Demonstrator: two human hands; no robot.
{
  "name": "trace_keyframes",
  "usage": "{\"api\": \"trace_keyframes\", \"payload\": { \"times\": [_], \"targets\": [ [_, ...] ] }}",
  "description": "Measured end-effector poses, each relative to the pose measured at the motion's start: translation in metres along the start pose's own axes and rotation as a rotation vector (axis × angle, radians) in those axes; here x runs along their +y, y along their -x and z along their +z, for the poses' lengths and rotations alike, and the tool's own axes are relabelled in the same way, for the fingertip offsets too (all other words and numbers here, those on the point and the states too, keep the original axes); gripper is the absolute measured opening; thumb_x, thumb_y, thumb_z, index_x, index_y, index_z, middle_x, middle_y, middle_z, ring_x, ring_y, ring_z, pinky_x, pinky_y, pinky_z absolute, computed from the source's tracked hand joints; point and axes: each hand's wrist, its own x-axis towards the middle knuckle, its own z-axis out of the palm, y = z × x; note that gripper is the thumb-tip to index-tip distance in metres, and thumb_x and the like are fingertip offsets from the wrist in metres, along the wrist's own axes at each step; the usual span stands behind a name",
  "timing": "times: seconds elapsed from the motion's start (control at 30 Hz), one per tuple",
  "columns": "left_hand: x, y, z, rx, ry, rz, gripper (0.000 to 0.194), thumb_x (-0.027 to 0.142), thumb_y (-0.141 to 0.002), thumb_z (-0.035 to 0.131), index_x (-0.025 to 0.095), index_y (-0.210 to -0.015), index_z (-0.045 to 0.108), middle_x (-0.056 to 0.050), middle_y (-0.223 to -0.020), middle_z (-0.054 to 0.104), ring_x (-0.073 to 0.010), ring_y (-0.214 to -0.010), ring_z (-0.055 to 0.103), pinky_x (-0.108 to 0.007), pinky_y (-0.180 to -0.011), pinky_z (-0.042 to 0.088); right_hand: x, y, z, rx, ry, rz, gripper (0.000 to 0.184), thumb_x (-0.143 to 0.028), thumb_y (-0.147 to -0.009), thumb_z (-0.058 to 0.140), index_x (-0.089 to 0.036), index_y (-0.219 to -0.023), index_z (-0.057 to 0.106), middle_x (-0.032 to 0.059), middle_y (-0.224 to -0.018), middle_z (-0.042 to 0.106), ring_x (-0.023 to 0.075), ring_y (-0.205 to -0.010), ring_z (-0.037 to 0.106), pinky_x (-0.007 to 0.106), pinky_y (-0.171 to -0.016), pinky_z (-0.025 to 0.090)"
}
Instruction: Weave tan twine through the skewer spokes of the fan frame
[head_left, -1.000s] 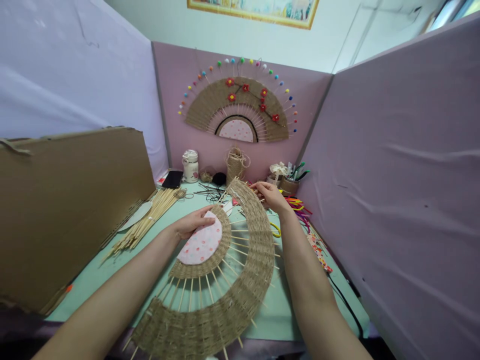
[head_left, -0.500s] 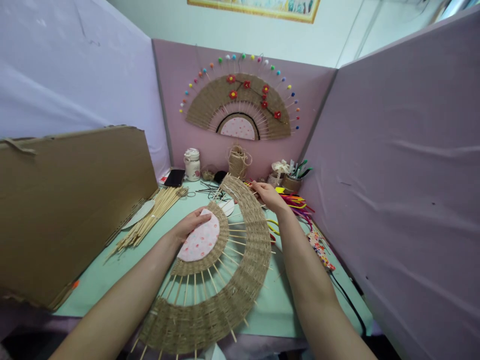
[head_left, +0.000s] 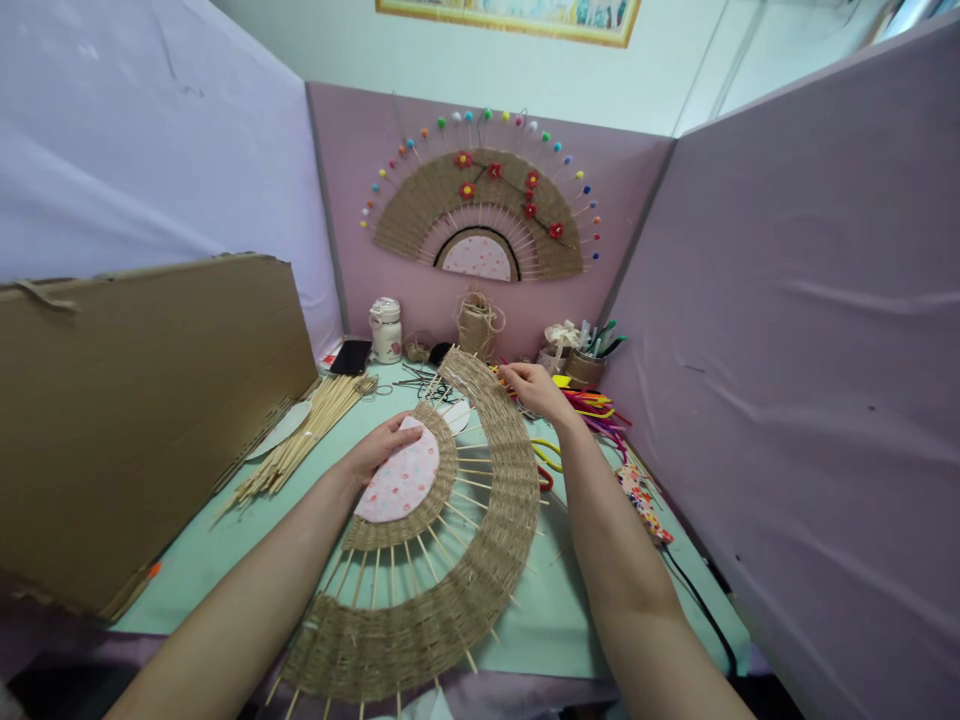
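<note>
A half-round woven fan (head_left: 515, 480) of brown twine on thin wooden sticks is tilted up in front of me. Its hub carries a pink dotted half-circle of fabric (head_left: 401, 485). My left hand (head_left: 382, 447) grips the hub, thumb lying on the fabric and the other fingers hidden behind. At the fan's upper right edge, by the stick ends, my right hand (head_left: 534, 388) is closed in a pinch. Whatever lies between its fingertips is too small to make out.
A bundle of wooden sticks (head_left: 300, 445) lies left, beside a cardboard sheet (head_left: 150, 420). Behind stand a white bottle (head_left: 386, 330), a twine spool (head_left: 475, 325) and a pen holder (head_left: 587, 367). Colourful pipe cleaners (head_left: 600, 408) lie right. A finished fan (head_left: 420, 215) hangs on the back panel.
My right hand has shifted very slightly at the fan's edge, still pinched. The left hand and the fan stay nearly in place.
</note>
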Motion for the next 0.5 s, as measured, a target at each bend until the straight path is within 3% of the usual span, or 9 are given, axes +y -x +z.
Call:
{"api": "trace_keyframes", "payload": {
  "times": [0.2,0.5],
  "targets": [
    [-0.0014,-0.0014,-0.0023,-0.011,0.002,0.009,0.035,0.028,-0.063,0.076,0.018,-0.089,0.055,0.001,-0.068,0.066,-0.0127,-0.053,0.062,-0.022,-0.052,0.047,-0.0024,0.0005,-0.0039,-0.010,0.104,-0.054,0.043,-0.049,-0.083,0.045,-0.013,-0.082,0.069,0.0029,-0.072,0.065,0.0168,-0.069,0.057,0.024,-0.063,0.042],
    [-0.0030,-0.0042,-0.0055,0.000,0.000,0.013,0.034,0.027,-0.063,0.076,0.018,-0.087,0.055,0.001,-0.067,0.066,-0.0133,-0.052,0.062,-0.023,-0.049,0.049,-0.0044,0.0002,-0.0058,0.096,0.397,-0.207,0.034,-0.037,-0.087,0.044,-0.016,-0.083,0.069,0.0057,-0.077,0.064,0.0147,-0.072,0.055,0.024,-0.066,0.039]
  ]
}}
